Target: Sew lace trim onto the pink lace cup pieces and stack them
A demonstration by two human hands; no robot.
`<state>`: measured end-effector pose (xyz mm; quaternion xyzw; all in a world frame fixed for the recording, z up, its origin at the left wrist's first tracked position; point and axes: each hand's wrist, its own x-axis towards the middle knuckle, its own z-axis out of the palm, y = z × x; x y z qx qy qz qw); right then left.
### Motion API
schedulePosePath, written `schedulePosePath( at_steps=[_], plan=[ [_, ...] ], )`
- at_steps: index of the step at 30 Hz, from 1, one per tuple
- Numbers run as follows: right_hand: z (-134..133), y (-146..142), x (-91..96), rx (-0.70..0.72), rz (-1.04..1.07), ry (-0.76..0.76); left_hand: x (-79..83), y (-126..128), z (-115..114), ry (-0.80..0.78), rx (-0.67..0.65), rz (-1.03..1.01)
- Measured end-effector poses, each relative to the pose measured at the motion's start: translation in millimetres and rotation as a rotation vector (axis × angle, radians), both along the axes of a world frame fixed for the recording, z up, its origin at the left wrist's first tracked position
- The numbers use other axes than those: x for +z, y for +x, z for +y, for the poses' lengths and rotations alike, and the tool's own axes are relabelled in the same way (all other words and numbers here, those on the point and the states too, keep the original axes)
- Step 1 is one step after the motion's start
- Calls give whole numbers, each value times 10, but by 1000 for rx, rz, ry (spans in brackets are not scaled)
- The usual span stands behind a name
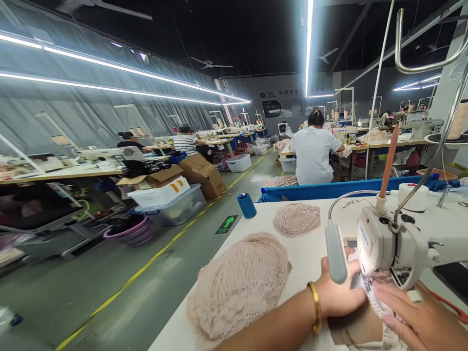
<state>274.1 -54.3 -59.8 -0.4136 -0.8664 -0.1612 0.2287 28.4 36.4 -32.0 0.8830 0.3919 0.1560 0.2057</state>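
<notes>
A white sewing machine (373, 239) stands at the right, with lace fabric (378, 302) under its presser foot. My left hand (341, 290), below a gold bangle (314, 308) on the wrist, lies on the fabric left of the needle area with thumb and fingers apart; the lamp hides part of it. On the near right side of the foot, my right hand (417, 309) rests flat on the lace with its fingers stretched out. A large pile of beige lace pieces (244, 285) lies left of my forearm, and a smaller lace pile (297, 219) sits farther back.
A blue thread cone (246, 205) stands at the table's left edge. The grey lamp (335, 253) hangs close above my left hand. Orange-handled scissors (451, 306) lie partly hidden at right. A person in a white shirt (314, 151) sits ahead. Boxes (203, 175) line the aisle.
</notes>
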Motion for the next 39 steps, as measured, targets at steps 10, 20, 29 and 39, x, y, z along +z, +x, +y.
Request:
schedulePosePath(
  at_steps=[10,20,29,39],
  plan=[
    [-46,-209,-48,-26,228,-16,364,-361,-387,314,-72,305],
    [-95,-195,88,175,-24,-78,-167,-355,-324,488,-307,92],
    [-95,-66,-4,135,-46,-84,-240,-252,-344,747,-442,-149],
    [-128,-69,70,62,-42,-76,-368,-233,-420,791,-385,-118]
  ],
)
